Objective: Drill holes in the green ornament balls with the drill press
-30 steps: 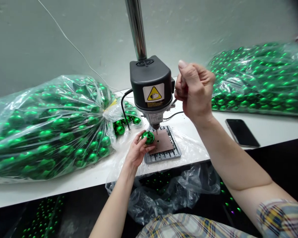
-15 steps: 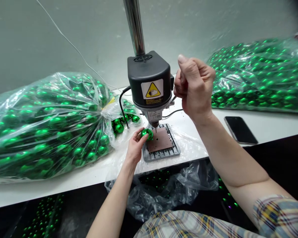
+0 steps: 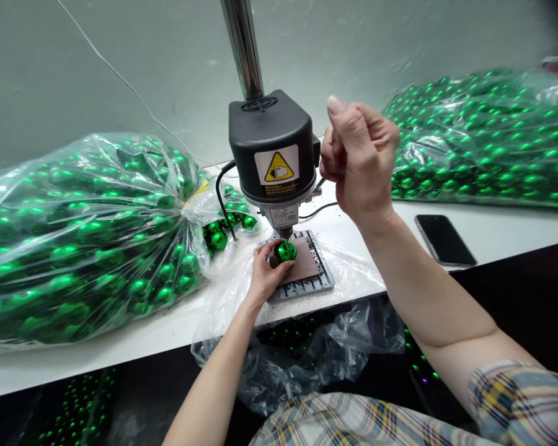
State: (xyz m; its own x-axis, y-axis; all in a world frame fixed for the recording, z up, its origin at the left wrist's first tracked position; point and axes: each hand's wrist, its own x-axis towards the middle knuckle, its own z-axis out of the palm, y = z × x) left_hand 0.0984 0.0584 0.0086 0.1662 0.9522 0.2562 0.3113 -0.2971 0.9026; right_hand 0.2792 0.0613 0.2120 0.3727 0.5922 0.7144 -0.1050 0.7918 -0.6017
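A shiny green bauble (image 3: 287, 250) is held between the thumb and fingers of my left hand (image 3: 266, 270), right under the chuck of a small drill press (image 3: 270, 145). Beneath the bauble lies a brownish square board (image 3: 305, 263) on the slotted grey metal base (image 3: 323, 280), which is strewn with dark specks. My right hand (image 3: 363, 158) is closed at the right side of the drill head, around a lever (image 3: 318, 186) of which only a short metal part shows. The drill bit's tip is too small to make out against the bauble.
A big clear bag of green baubles (image 3: 88, 241) lies left, its gathered neck beside several loose ones. Another bag of baubles (image 3: 488, 142) lies right, behind a phone (image 3: 445, 239). Crumpled clear plastic (image 3: 316, 353) hangs below the front edge of the white table (image 3: 167, 328).
My left hand has moved right, bringing the bauble from beside the board to under the drill chuck. My right hand keeps its grip at the lever. The view has shifted slightly.
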